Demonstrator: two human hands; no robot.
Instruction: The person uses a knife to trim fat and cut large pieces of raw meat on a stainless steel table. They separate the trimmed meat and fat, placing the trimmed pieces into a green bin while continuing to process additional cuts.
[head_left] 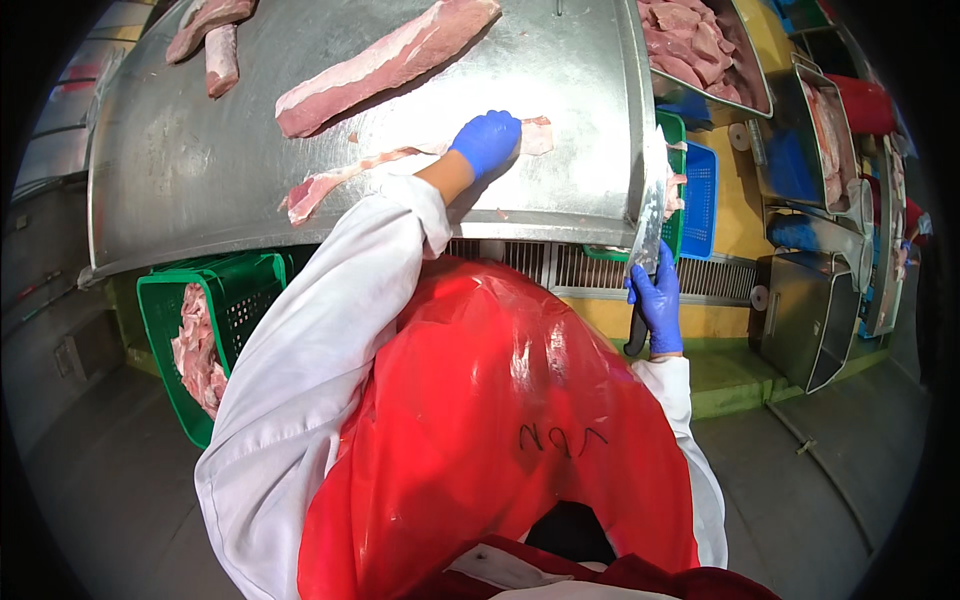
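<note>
We noted left hand (pixel 486 143) clamped on meat strip (pixel 322 190) on the table (pixel 190 180), right hand (pixel 657 303) round knife (pixel 650 220) by table's right edge, slab (pixel 385 68) there apparently uncut, pieces (pixel 197 350) already in crate (pixel 250 290) near it.

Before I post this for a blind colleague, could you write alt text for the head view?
A blue-gloved left hand grips a thin strip of meat on a steel table, while the blue-gloved right hand holds a knife pointing forward. A long, thicker cut lies beyond the strip, and a green crate of meat pieces sits at left.
</note>
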